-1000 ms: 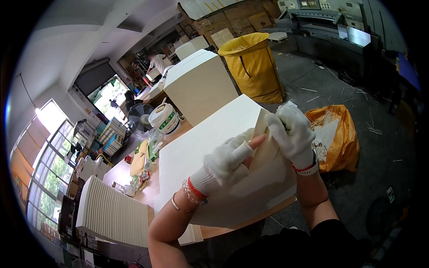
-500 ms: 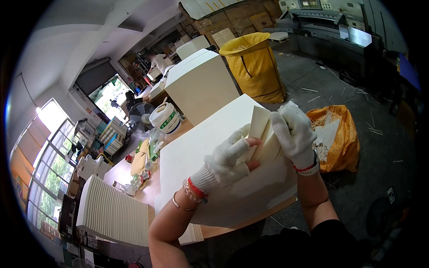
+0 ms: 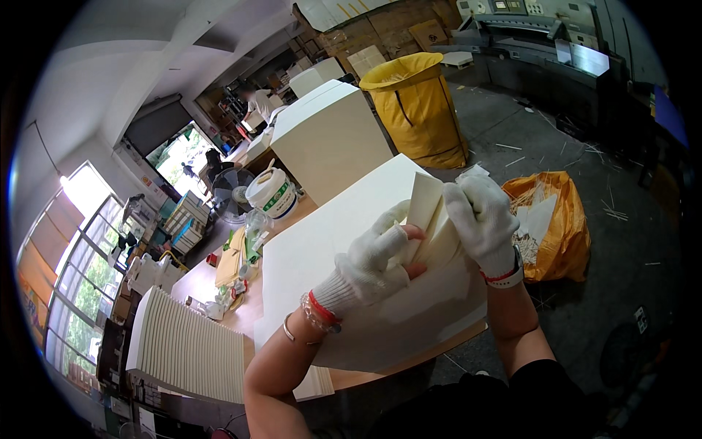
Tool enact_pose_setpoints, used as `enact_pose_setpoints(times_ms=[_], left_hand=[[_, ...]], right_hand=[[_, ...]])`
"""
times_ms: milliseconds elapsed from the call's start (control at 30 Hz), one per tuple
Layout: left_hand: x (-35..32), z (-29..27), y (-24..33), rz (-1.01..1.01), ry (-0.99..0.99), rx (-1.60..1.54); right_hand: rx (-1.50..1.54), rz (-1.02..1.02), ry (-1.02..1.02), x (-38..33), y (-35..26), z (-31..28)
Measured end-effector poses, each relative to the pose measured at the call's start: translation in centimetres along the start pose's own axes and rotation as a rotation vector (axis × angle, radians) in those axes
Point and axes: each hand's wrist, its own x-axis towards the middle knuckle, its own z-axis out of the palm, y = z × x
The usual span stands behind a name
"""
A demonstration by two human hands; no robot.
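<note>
A large stack of cream-white paper sheets (image 3: 322, 241) lies in front of me, its right corner bent up into a curled flap (image 3: 424, 201). My left hand (image 3: 369, 260), in a white knit glove with bare fingertips showing, is closed around the left side of the flap. At the flap's right edge my gloved right hand (image 3: 479, 219) is curled tight on the sheets' corner; its fingertips are tucked out of sight. The sheets' edges between the hands are fanned slightly apart.
Left of the stack stands a tall pile of layered boards or pads (image 3: 190, 347). A white bucket (image 3: 270, 194) and small clutter sit on the table. Beyond are another paper stack (image 3: 333, 143) and a yellow bag (image 3: 417, 117); an orange bag of paper strips (image 3: 570, 241) stands right.
Both hands keep nearly the same place and grip on the bent corner. In the background a person has shifted slightly.
</note>
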Motion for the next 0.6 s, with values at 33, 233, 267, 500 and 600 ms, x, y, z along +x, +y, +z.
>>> enact_pose_setpoints(times_ms=[33, 233, 267, 500, 600], left_hand=[[0.0, -0.2, 0.3, -0.021, -0.014, 0.001], [0.0, -0.7, 0.0, -0.055, -0.163, 0.038], [0.1, -0.7, 0.3, -0.059, -0.139, -0.003], [-0.1, 0.3, -0.2, 0.003, 0.019, -0.005], [0.2, 0.0, 0.3, 0.028, 0.012, -0.068]], right_hand=[[0.050, 0.016, 0.027, -0.1, -0.1, 0.2], [0.108, 0.111, 0.014, 0.1, -0.5, 0.1], [0.128, 0.141, 0.009, 0.1, -0.4, 0.1], [0.160, 0.143, 0.026, 0.0, -0.3, 0.3], [0.147, 0.098, 0.030, -0.2, 0.0, 0.1]])
